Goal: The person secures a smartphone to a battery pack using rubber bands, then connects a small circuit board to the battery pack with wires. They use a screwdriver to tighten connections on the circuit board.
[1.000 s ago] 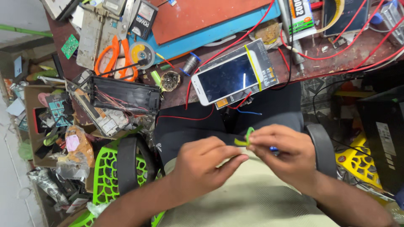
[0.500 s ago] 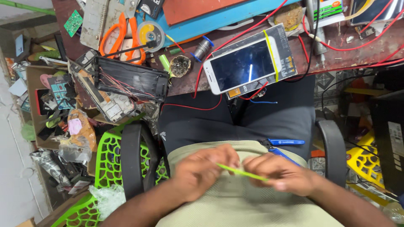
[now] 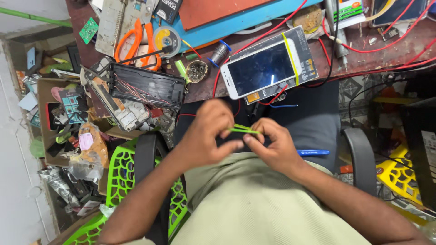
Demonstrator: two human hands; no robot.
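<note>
Centre of frame, over the lap: 2 hands meet, fingertips pinched on a thin yellow-green band stretched between them. Left hand: fingers curled closed, thumb and forefinger gripping the band's left end. Right hand: fingers bent inward, closed on the band's right end. Lower right of the hands: 1 blue pen lying on the dark trousers. Above the hands, at the desk edge: 1 white smartphone, screen dark, held to a flat pack beneath by a yellow band. Left of phone: 1 open black casing with fine wires. Upper left: 1 pair of orange-handled pliers. Red wires cross the desk at upper right. Lower left: 1 green plastic chair.
</note>
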